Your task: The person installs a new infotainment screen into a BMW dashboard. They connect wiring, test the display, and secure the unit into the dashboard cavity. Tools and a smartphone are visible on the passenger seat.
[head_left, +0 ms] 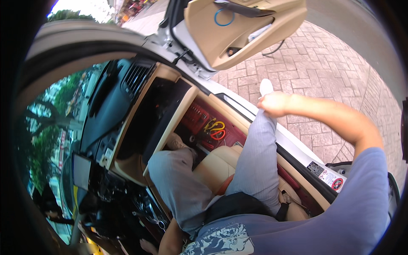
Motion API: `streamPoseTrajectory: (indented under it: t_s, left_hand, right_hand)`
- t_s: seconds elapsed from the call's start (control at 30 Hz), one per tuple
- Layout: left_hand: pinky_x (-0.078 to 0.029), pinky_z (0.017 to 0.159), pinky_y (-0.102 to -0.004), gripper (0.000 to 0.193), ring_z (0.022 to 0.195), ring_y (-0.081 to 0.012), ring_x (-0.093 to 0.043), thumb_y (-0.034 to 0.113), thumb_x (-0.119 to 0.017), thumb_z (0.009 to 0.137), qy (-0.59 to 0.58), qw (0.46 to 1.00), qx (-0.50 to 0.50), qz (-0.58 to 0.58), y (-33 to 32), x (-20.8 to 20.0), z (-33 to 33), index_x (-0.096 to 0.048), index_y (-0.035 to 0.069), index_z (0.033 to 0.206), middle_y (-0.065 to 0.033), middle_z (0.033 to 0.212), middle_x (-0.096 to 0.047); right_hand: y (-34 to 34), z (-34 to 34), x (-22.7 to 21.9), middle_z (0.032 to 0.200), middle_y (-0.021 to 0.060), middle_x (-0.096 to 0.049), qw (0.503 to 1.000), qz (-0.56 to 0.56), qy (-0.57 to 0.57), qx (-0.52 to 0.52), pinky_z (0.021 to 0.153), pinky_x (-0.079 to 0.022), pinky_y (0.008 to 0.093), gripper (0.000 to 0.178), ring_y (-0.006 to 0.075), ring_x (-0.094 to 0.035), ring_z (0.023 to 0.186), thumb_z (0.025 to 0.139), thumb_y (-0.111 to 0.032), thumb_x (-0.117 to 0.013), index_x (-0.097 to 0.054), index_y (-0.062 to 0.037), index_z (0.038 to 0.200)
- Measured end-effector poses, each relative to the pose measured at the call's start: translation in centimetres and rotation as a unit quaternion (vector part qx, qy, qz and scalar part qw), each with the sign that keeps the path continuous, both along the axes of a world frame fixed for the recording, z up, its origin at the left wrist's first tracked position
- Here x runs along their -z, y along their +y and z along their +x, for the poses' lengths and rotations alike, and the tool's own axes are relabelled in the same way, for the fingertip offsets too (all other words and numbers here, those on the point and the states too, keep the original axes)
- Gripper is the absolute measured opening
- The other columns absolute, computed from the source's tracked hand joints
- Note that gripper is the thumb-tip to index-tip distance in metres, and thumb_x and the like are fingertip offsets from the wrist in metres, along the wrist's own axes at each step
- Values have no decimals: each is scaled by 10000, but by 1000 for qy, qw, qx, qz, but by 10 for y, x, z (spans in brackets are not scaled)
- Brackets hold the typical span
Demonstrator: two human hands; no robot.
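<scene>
My right arm reaches out over the door sill, and my right hand (274, 104) is closed on the knee of my right trouser leg (260, 148), fingers curled over the grey cloth. Just past that hand shows a white shoe (266, 86). Down at the lower left, my left forearm (171, 240) passes behind my left thigh (178, 178), which hides the left hand. In front of my knees a dark storage compartment (159, 108) hangs open with its beige lid (174, 119) lowered.
Yellow and orange cables (216, 129) lie on the dark red floor (238, 136) of the footwell. The beige car door (246, 38) stands wide, a blue ring (224, 17) on it. Outside is brick paving (323, 63). A screen (81, 171) and dashboard (108, 100) are at left.
</scene>
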State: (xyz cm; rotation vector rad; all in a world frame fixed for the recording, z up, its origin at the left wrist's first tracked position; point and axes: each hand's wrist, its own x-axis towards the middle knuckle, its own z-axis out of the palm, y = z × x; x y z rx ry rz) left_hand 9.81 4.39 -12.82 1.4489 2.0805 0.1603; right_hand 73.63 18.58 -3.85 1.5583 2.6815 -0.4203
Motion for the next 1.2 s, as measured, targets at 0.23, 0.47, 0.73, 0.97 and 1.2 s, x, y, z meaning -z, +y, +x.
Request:
streamPoseTrajectory:
  t_s: [0.23, 0.47, 0.73, 0.97, 1.2]
  left_hand:
    - [-519, 883, -382, 1034, 1030, -323, -588, 117, -711, 774, -3, 999, -11, -38, 13, -7, 1, -162, 109, 1650, -185, 1236, -518]
    - [-512, 939, -419, 1120, 1105, -379, -571, 171, -746, 734, 9, 1000, 10, -27, 32, -18, 30, -118, 130, 1661, -227, 1294, -475]
    - [-508, 950, -488, 1181, 1095, -448, -562, 213, -767, 679, 86, 996, 32, 8, 30, -18, 29, -124, 173, 1670, -253, 1250, -481]
    - [-399, 990, -562, 1022, 1153, -407, -513, 47, -705, 682, 198, 927, 258, 186, 105, 4, 53, -331, 182, 1623, -168, 1344, -518]
    - [-362, 1049, -552, 954, 1227, -407, -506, 38, -704, 640, 153, 904, 306, 255, 131, 41, 73, -455, 155, 1554, -169, 1354, -533]
  right_hand:
    - [-27, 125, -25, 1196, 218, -719, 964, -179, -101, 169, 979, -549, 443, 416, 361, -684, 1134, 892, -160, -683, -670, 2, 1275]
    - [-15, 114, -43, 1239, 240, -702, 957, -149, 17, 247, 1026, -533, 422, 386, 344, -675, 1172, 950, -156, -634, -658, 26, 1289]
    - [34, -12, -64, 1228, 207, -714, 968, 46, 215, 125, 985, -540, 435, 389, 332, -702, 1085, 968, -168, -645, -644, 15, 1311]
    - [134, -49, -85, 1175, 207, -728, 950, 99, 261, 143, 990, -547, 430, 380, 346, -704, 1094, 947, -149, -620, -663, 9, 1289]
    - [321, -129, -214, 995, 190, -762, 833, 325, 448, 9, 871, -594, 412, 429, 285, -756, 937, 977, -319, -627, -697, -7, 1263]
